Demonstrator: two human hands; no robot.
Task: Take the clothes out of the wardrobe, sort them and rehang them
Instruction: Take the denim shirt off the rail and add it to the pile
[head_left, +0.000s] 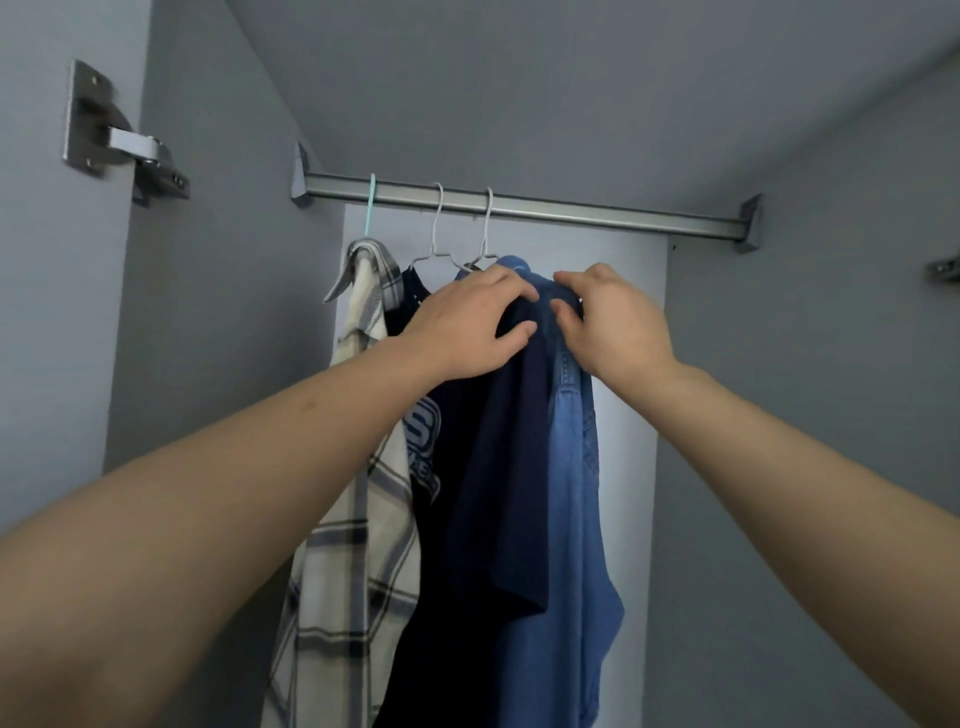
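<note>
clothes hang mid-frame inside the grey wardrobe. nearest, both hands pinch the top of the blue denim shirt (571, 467): left hand (467, 327) with fingers curled over the collar fold, right hand (613, 322) nipping the shoulder. beside it hang a navy tee (498, 467), a dark printed tee (431, 447) and a cream plaid shirt (358, 467). behind, the silver rail (597, 215) crosses the upper centre. best to keep the collar centred on its hanger and lift the hook clear without dragging neighbours.

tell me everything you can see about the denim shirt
The denim shirt is mid-blue, woven cotton by its look, with visible seams. It hangs rightmost of the clothes under the rail, beside a navy shirt. The left hand and right hand both pinch its shoulder area. Its hanger is hidden.
</note>
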